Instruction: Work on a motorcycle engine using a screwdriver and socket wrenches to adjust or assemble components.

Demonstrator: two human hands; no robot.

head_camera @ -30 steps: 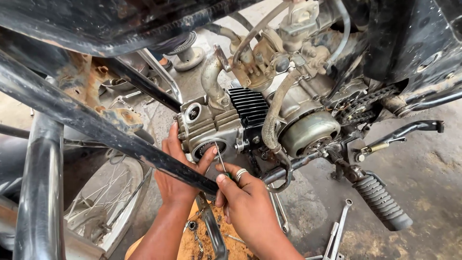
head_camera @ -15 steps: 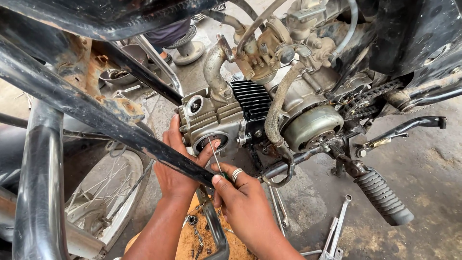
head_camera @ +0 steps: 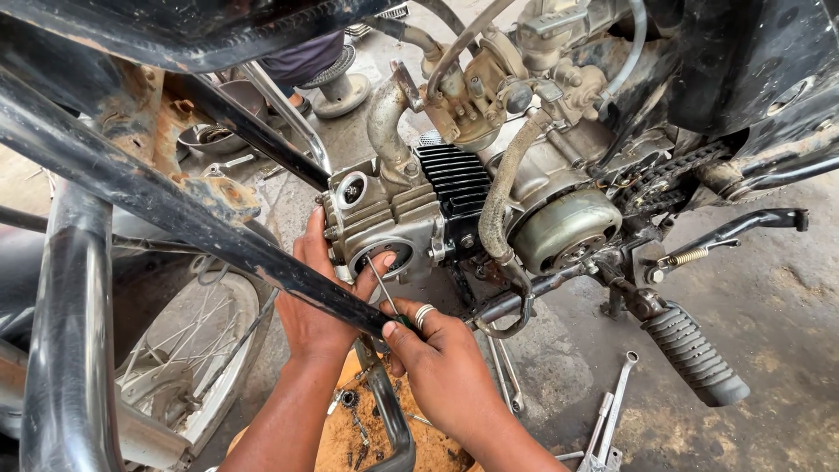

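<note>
A motorcycle engine [head_camera: 489, 201] hangs in a black frame, its grey cylinder head [head_camera: 376, 218] facing me with a round opening [head_camera: 382, 258] low on its side. My left hand [head_camera: 319, 306] cups the underside of the cylinder head, thumb beside the round opening. My right hand [head_camera: 437, 363], wearing a ring, grips a thin screwdriver [head_camera: 382, 284] whose tip reaches into that opening. A black frame tube [head_camera: 201, 218] crosses in front of my left wrist and hides part of it.
A rubber footpeg [head_camera: 695, 354] and kickstand spring [head_camera: 690, 256] stick out on the right. Wrenches [head_camera: 607, 419] lie on the concrete floor. A spoked wheel [head_camera: 188, 350] sits lower left. An orange cloth with small parts [head_camera: 354, 428] lies under my hands. A metal bowl [head_camera: 214, 135] rests farther back.
My hands stay on the cylinder head; the screwdriver has shifted slightly at the round opening. The view has drifted a little, with the engine sitting lower and to the right.
</note>
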